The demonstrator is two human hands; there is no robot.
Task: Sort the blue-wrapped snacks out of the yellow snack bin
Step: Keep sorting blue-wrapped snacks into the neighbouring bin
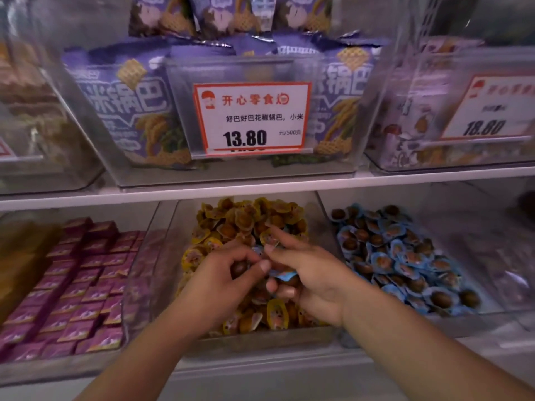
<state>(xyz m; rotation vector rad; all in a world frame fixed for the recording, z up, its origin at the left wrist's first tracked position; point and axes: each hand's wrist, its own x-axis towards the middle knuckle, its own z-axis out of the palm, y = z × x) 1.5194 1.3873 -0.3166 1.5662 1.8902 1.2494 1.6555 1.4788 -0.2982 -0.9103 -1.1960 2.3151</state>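
Both forearms reach forward, left grip and right grip curled, fingertips nearly meeting.

A white shop shelf runs across the view, carrying clear plastic tubs of purple snack bags. A red-bordered price card reads 13.80 (a second card, blurred, sits to the right). Below, pink boxes fill a tub at the left.

We see the clear yellow snack bin, mid lower shelf, heaped w/ yellow-wrapped snacks; a few blue-wrapped snacks lie near its centre.
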